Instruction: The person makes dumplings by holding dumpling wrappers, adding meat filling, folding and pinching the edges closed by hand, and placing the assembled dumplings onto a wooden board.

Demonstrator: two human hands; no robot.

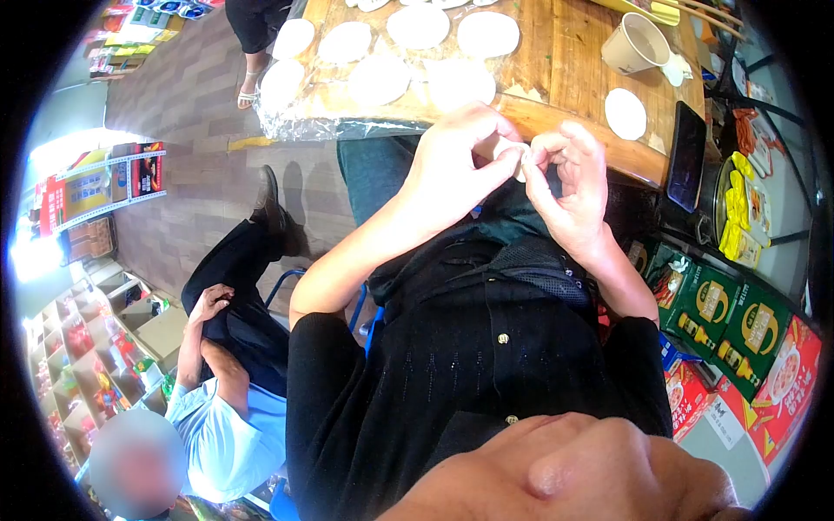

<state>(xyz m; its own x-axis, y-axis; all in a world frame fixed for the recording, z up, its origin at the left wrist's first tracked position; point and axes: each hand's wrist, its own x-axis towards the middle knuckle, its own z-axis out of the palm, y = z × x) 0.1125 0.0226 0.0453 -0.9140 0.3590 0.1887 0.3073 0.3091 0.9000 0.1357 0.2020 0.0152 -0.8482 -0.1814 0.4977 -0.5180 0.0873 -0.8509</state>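
My left hand (453, 174) and my right hand (569, 187) meet in front of the table's near edge. Between their pinched thumbs and fingers is a small pale dumpling (520, 161), its dough folded; most of it is hidden by the fingers. Flat round dumpling wrappers (380, 81) lie in rows on the wooden table (556, 61), past my left hand. A single wrapper (625, 114) rests apart near the right edge, beyond my right hand.
A paper cup (632, 45) stands at the table's right, near chopsticks (708, 16). A dark phone or tablet (686, 156) leans by the right edge. Green cartons (721, 317) are stacked to my right. A seated person in a light blue shirt (230, 438) is at my left.
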